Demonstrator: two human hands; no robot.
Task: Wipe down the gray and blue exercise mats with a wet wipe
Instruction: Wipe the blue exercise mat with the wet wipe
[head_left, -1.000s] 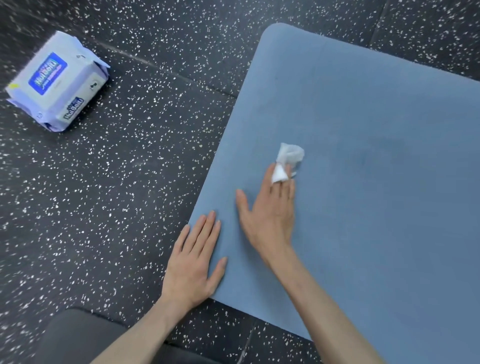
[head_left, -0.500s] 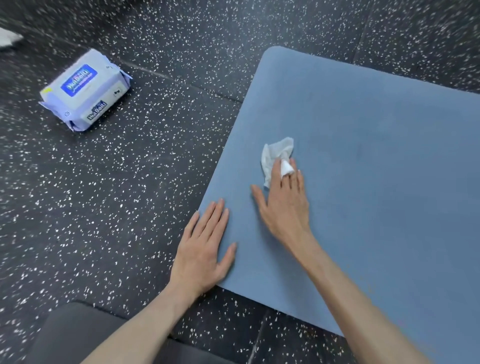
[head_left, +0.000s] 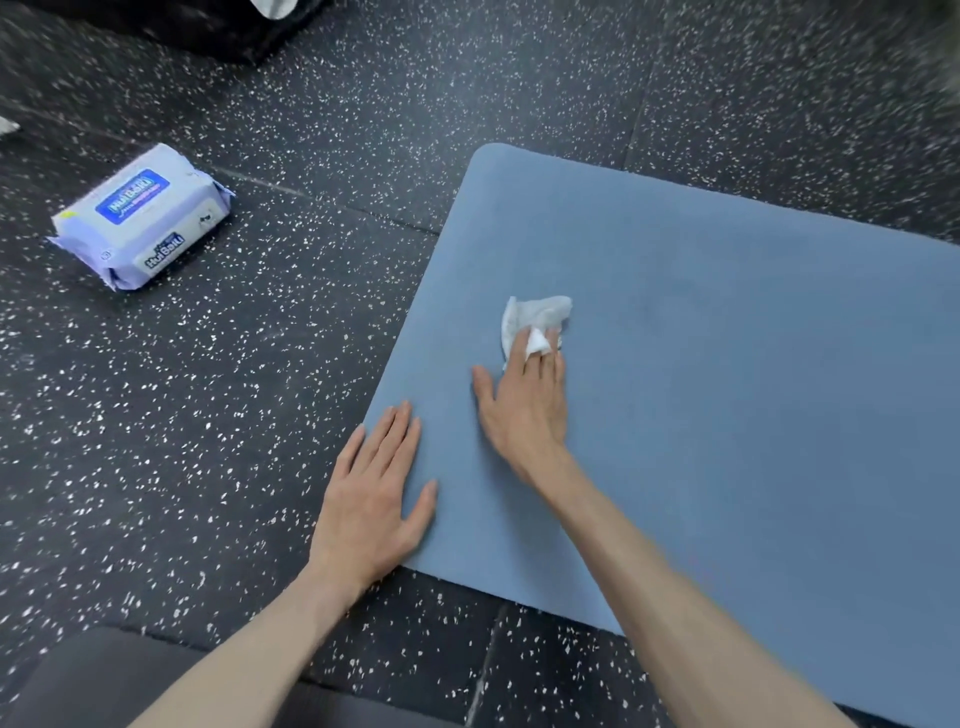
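right hand (head_left: 527, 410) swept wipe (head_left: 535, 317) back left on blue mat (head_left: 727, 389), fingers pinning it | left hand (head_left: 371, 499) flat, fingers together, still bracing mat corner | wiping ongoing

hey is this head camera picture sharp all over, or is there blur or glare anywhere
Head view: mostly sharp at centre, the wet wipe and left hand crisp on the blue mat; the top right corner of the floor smears with motion blur; wide-angle bending curves the mat's edges; lighting is soft and even, no glare, only faint shadows.
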